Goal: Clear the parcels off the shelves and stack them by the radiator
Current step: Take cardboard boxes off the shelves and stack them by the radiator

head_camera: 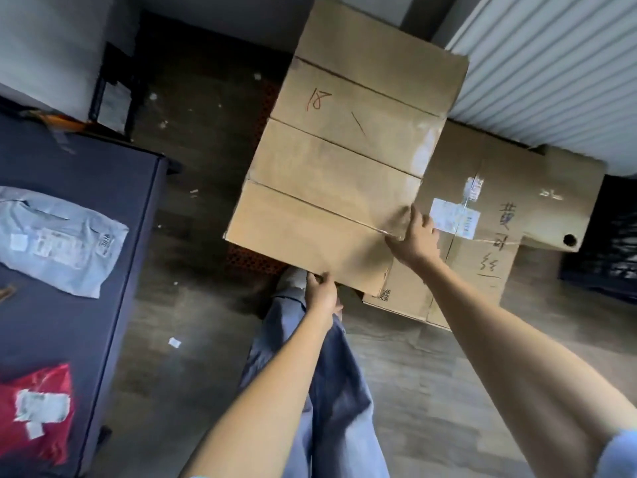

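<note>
A large cardboard parcel [348, 146] marked "18" in red fills the middle of the view, held above the floor. My left hand [322, 293] grips its near bottom edge. My right hand [413, 236] holds its near right corner, with the fingers over the edge. Beneath and to the right, another cardboard box [482, 236] with a white label and handwriting lies on the floor. A smaller box [565, 198] lies against it below the white ribbed radiator [551, 63].
A dark shelf surface [86, 270] at the left carries a grey mailer bag [58, 236] and a red mailer bag [38, 412]. A dark crate [606, 246] stands at the right edge. My legs in blue trousers [331, 391] are over the wooden floor.
</note>
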A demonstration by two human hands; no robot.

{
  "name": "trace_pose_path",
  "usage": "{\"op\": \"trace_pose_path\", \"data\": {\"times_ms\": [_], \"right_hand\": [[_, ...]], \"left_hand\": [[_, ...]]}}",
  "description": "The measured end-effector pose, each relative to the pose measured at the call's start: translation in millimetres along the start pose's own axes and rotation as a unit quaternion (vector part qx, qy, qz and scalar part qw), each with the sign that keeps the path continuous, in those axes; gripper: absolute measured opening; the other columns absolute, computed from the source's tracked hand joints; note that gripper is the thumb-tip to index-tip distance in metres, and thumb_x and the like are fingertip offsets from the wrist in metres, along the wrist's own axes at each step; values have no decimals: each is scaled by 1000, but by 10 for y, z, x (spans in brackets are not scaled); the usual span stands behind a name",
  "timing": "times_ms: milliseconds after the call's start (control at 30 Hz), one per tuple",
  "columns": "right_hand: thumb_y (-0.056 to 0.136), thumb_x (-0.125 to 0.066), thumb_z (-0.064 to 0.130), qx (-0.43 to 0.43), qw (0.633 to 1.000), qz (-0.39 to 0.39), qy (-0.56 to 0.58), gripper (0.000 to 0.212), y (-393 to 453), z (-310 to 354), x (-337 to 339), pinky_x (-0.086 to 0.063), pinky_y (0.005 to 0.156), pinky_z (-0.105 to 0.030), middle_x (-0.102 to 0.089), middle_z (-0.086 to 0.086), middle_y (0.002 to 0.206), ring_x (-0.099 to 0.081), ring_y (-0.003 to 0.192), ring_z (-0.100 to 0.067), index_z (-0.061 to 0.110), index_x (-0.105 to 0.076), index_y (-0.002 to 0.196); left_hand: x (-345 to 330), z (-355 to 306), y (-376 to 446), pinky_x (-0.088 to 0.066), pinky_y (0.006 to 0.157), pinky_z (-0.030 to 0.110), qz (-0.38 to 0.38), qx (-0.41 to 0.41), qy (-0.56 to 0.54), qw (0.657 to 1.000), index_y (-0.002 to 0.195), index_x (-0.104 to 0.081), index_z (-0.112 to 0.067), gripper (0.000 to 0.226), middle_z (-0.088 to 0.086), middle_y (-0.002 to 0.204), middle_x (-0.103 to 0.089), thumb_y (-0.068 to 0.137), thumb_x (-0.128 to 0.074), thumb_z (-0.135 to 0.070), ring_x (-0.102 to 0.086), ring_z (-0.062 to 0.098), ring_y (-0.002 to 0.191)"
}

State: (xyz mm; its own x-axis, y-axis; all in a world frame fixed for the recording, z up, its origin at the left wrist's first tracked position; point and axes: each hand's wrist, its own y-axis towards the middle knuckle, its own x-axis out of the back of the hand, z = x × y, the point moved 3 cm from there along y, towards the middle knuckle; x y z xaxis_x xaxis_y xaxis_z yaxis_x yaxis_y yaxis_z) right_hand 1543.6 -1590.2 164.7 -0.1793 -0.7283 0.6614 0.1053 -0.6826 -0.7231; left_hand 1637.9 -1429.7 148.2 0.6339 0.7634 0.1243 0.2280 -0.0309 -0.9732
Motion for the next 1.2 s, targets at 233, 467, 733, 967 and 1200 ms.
{"op": "trace_pose_path", "data": {"times_ms": [233, 467, 733, 967, 1200], "right_hand": [[78, -68, 48, -114, 962, 75, 235, 94, 74, 60, -389, -31, 111, -31, -40, -17, 145, -42, 133, -29, 4, -17, 143], [88, -55, 42, -150, 979, 36, 133, 91, 49, 129, -286, -30, 113, -43, -28, -20, 151, -34, 136, -37, 9, 3, 150], [92, -46, 22, -69, 997, 37, 8, 74, -444, 1037, 308, -29, 110, -41, -27, -17, 152, -27, 138, -35, 8, -3, 151], [93, -48, 14, 115, 990, 84, -15, 48, -1469, 2451, 1170, -40, 100, -31, -49, -18, 138, -48, 126, -32, 3, -42, 139], [96, -44, 12, 346, 924, 117, -111, 37, -2974, 3748, 1582, -41, 101, -33, -54, -15, 135, -51, 124, -31, 3, -54, 130]], "left_hand": [[88, -99, 89, -53, 78, 45, 48, 32, 22, 998, 118, -48, -18, 22, 2, 128, -51, 98, -44, -25, -54, 18, 106], [379, -428, 146, -45, 83, 47, 44, 90, 30, 995, 118, -47, -16, 23, 8, 131, -50, 98, -42, -26, -55, 25, 117], [1247, -1357, -290, -34, 110, 42, -108, -53, 277, 953, 149, -18, -9, 60, 17, 150, -33, 96, -44, -23, -37, 33, 135], [1839, -2612, -1848, -38, 106, 38, -96, -242, 445, 857, 144, -33, -18, 48, 11, 148, -38, 98, -38, -29, -41, 30, 132], [3073, -2484, -3506, -39, 65, 18, -143, -308, 367, 866, 96, -57, -14, 16, 13, 100, -50, 96, -40, -15, -54, 18, 86]]}}
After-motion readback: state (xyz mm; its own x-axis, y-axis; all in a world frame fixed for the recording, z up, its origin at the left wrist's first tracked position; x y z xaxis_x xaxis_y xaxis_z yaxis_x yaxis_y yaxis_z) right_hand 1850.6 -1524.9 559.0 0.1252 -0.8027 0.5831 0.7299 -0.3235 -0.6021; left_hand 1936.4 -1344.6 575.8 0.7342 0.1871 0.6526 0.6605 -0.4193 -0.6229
